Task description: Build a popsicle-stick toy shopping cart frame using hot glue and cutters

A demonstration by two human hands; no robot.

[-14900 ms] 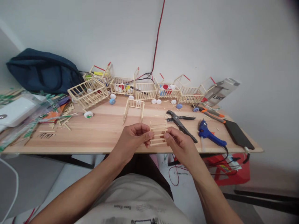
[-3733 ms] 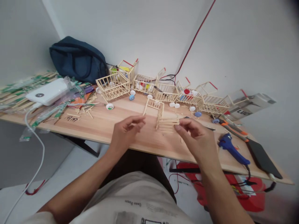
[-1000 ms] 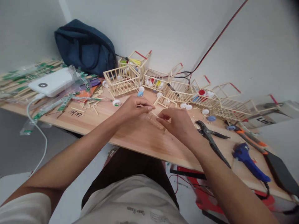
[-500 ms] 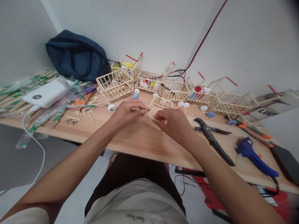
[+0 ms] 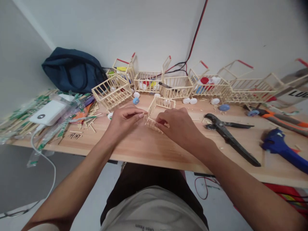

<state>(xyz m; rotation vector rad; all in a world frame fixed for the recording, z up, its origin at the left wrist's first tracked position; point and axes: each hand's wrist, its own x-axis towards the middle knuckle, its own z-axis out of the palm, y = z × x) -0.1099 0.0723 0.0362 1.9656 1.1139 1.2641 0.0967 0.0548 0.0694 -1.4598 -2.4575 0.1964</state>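
A small frame of thin wooden sticks (image 5: 160,102) stands on the table between my hands, with low slatted sides. My left hand (image 5: 126,120) is closed in a pinch at its left corner, thumb and forefinger together. My right hand (image 5: 176,123) has its thumb and fingers closed on the near slatted side, covering part of it. Behind the frame stand several shopping-cart models made of sticks, among them an empty slatted basket (image 5: 112,91) and a cart with a black pen (image 5: 169,86) across it.
At right lie black pliers (image 5: 225,136), a blue glue gun (image 5: 282,146) and orange-handled pliers (image 5: 284,118). A white power bank (image 5: 49,112) with a cable rests on bundled sticks at left, before a blue bag (image 5: 74,69). Blue and white round caps (image 5: 136,100) lie by the carts.
The camera view has turned, so the table items sit differently in the picture. Both hands stay at the small stick frame, with only slight shifts.
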